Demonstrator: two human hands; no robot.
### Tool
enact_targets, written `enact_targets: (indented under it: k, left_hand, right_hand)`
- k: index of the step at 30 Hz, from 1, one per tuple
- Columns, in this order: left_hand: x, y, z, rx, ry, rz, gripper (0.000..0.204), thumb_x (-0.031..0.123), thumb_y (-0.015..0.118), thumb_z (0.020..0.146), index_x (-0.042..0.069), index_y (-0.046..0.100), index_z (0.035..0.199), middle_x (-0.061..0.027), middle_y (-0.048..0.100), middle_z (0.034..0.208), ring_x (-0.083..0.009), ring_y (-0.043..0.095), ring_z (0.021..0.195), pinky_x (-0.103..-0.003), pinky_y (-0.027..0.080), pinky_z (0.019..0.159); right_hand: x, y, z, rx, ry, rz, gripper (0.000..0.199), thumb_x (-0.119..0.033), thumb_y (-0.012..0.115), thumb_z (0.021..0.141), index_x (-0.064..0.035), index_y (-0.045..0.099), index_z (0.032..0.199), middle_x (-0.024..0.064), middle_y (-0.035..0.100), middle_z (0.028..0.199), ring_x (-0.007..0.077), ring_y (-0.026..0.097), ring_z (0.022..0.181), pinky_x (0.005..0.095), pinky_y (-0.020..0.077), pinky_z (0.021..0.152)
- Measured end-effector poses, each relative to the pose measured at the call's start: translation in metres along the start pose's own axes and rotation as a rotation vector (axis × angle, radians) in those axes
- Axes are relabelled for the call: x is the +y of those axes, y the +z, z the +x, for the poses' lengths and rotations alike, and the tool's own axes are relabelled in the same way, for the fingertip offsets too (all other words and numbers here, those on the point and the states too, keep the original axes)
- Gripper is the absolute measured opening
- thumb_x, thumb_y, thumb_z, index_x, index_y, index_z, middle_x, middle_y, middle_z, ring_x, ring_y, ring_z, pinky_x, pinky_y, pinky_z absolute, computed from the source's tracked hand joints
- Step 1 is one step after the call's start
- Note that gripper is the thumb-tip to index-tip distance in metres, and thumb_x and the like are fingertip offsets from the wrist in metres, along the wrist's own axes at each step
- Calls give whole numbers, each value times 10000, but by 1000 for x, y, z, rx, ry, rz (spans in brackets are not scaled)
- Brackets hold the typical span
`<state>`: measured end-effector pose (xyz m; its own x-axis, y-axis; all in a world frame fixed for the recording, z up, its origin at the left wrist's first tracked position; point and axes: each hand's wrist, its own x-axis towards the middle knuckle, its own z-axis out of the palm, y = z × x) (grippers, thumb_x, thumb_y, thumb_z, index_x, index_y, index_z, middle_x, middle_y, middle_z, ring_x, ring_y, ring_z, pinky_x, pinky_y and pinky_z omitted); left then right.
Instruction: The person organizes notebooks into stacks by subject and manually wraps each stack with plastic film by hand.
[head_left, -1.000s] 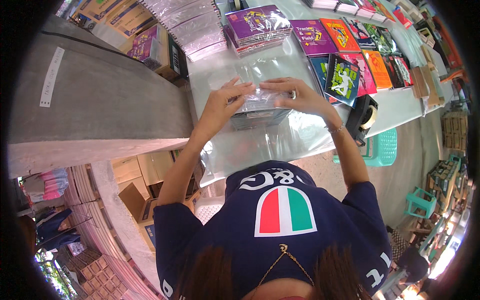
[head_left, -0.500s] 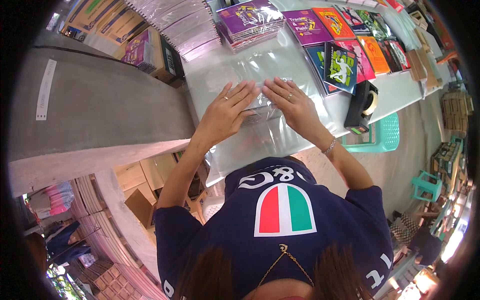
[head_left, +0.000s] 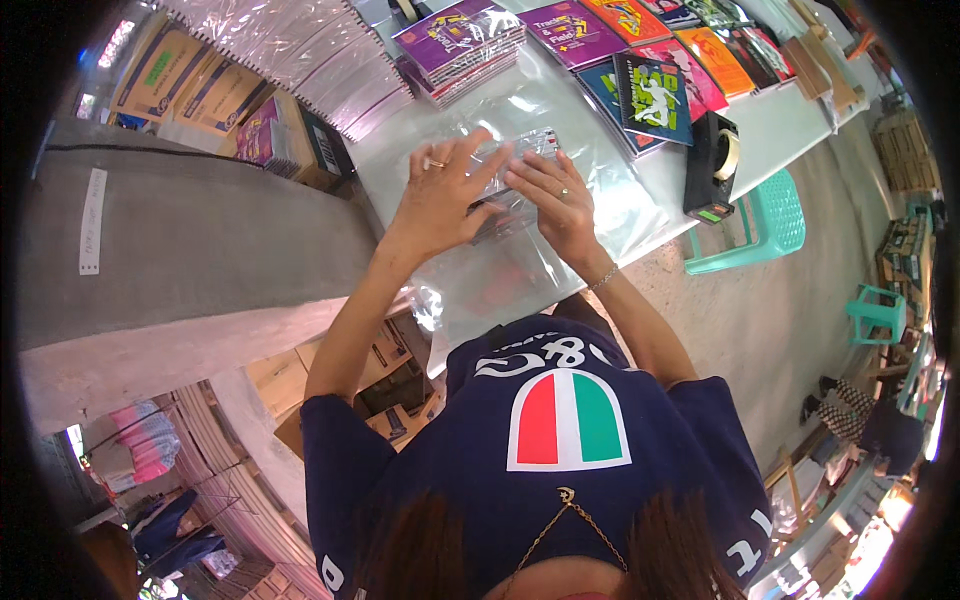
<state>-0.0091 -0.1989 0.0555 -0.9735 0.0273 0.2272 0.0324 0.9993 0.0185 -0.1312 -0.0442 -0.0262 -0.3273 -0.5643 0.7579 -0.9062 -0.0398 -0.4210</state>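
Lettering in white and yellow marks the stacked purple notebooks [head_left: 458, 38] in the head view. Nearer, a boxy bundle [head_left: 511, 216] in glossy clear plastic lies on the table [head_left: 390, 168], long axis crosswise, slanting away rightward. Left hand [head_left: 438, 202] spreads thumb and fingers apart over it; right hand [head_left: 565, 207] rests unclenched, fingers extended.
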Motion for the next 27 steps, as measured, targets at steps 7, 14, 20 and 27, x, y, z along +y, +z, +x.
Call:
enact_targets:
  k: [7,14,20,27]
  left_hand:
    - [-17,3,9,-168,168,-143,792,282,628,827,122,221,1488,-63,177,1557,-283,158,1432,-516,108,1145]
    - [-13,12,16,-142,206,-277,667,160,549,872,74,260,1468,-85,283,1517,-284,271,1392,-457,213,1130]
    - [-12,8,9,-91,205,-250,569,134,504,906,109,330,1447,-85,324,1495,-275,330,1358,-428,254,1116]
    - [-8,10,13,-77,210,-284,537,126,491,916,122,360,1437,-80,320,1499,-282,330,1357,-432,256,1111]
  right_hand:
    - [-3,6,-6,82,26,41,515,77,650,633,-127,689,1104,51,656,1152,233,577,1155,439,376,1050]
    - [-7,7,-12,149,87,113,477,114,612,651,-95,688,1073,77,656,1136,240,587,1139,440,377,1045]
    - [58,-77,-48,575,394,-593,363,43,648,754,-78,644,1097,128,608,1146,329,523,1127,459,401,940]
    - [174,-195,-131,404,1316,-32,400,-335,632,879,37,676,1017,106,687,926,118,617,732,252,499,675]
